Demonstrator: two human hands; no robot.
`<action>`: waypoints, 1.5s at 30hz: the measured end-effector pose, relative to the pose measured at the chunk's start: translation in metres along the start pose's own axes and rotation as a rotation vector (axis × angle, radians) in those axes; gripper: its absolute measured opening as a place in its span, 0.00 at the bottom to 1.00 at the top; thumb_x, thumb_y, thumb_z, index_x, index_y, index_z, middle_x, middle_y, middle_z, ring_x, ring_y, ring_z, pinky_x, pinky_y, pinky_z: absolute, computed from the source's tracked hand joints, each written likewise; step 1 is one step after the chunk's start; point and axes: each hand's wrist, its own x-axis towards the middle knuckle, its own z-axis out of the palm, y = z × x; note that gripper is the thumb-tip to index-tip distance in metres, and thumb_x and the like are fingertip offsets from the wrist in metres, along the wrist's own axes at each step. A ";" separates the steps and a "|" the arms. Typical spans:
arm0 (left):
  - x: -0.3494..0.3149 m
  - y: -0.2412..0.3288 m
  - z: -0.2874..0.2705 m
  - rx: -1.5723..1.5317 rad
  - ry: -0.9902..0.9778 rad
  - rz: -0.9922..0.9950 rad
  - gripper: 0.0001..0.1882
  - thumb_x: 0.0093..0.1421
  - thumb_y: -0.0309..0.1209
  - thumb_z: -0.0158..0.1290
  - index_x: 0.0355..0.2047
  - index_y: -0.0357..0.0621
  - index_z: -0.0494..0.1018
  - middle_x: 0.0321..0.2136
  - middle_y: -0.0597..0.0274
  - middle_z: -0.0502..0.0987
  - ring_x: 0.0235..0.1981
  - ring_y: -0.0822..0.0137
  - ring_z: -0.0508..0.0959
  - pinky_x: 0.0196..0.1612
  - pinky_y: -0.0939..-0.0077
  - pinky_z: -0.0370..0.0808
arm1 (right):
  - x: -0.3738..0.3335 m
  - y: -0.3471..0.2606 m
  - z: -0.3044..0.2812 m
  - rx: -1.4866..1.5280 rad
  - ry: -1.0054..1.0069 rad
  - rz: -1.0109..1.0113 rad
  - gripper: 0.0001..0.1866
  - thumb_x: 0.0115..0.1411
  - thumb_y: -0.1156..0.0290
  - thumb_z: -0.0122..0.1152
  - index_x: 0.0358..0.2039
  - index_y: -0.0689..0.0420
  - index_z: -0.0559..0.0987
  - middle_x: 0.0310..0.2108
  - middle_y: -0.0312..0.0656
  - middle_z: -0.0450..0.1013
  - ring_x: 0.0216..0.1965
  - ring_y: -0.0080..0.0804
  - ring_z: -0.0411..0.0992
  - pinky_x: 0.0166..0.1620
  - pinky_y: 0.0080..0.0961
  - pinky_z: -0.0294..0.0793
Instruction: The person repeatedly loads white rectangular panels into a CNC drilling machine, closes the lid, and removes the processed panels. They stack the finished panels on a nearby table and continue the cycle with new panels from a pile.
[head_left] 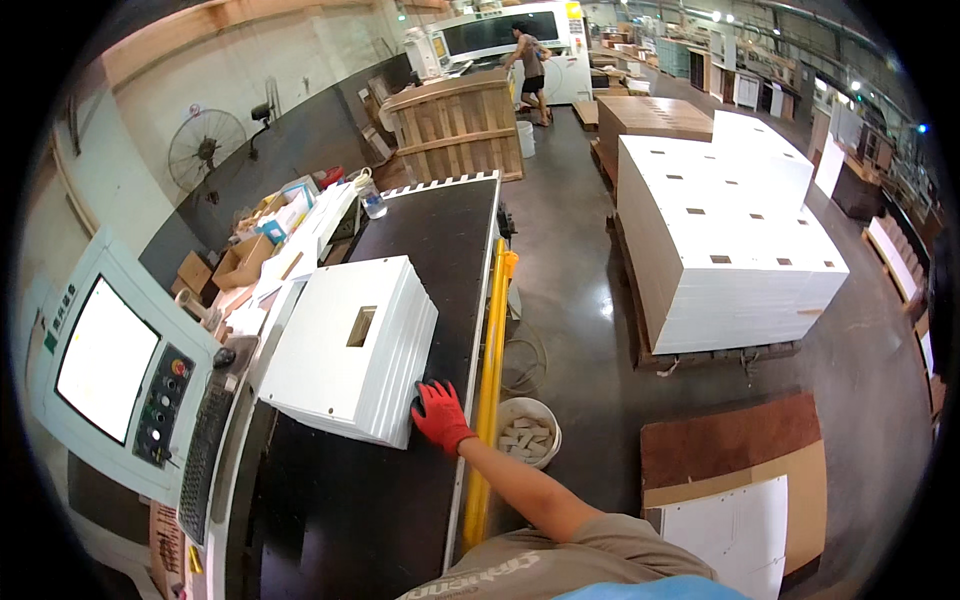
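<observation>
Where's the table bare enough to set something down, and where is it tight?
Bare black table: behind the white stack, right of the bottle; and in front of the stack, toward the picture's lower edge. Tight: the strip between stack and yellow rail, where the gloved hand is; and the left side, with keyboard and boxes.

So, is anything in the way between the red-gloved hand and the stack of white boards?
Nothing visible. The red-gloved hand is against the right side of the stack of white boards on the black table; the yellow rail passes under the forearm, not between them.
</observation>
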 end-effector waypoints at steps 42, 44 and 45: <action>-0.260 -0.050 -0.104 0.243 -0.289 0.358 0.48 0.58 0.60 0.61 0.76 0.68 0.57 0.70 0.42 0.64 0.71 0.34 0.61 0.72 0.29 0.51 | -0.102 -0.016 -0.037 -0.460 -0.291 -0.363 0.25 0.65 0.58 0.62 0.61 0.50 0.79 0.67 0.48 0.69 0.69 0.50 0.63 0.70 0.55 0.58; -0.259 -0.058 -0.098 0.215 -0.237 0.433 0.46 0.60 0.60 0.58 0.76 0.68 0.57 0.69 0.43 0.65 0.70 0.35 0.63 0.72 0.30 0.53 | -0.112 -0.008 -0.035 -0.224 -0.207 -0.004 0.26 0.70 0.62 0.57 0.67 0.51 0.73 0.71 0.52 0.63 0.72 0.51 0.59 0.73 0.55 0.51; -0.264 -0.069 -0.099 0.195 -0.233 0.380 0.46 0.61 0.60 0.58 0.77 0.68 0.56 0.70 0.43 0.64 0.70 0.35 0.62 0.72 0.32 0.53 | -0.117 -0.008 -0.037 -0.192 -0.228 -0.082 0.26 0.73 0.63 0.53 0.69 0.52 0.70 0.73 0.55 0.60 0.74 0.53 0.56 0.74 0.56 0.48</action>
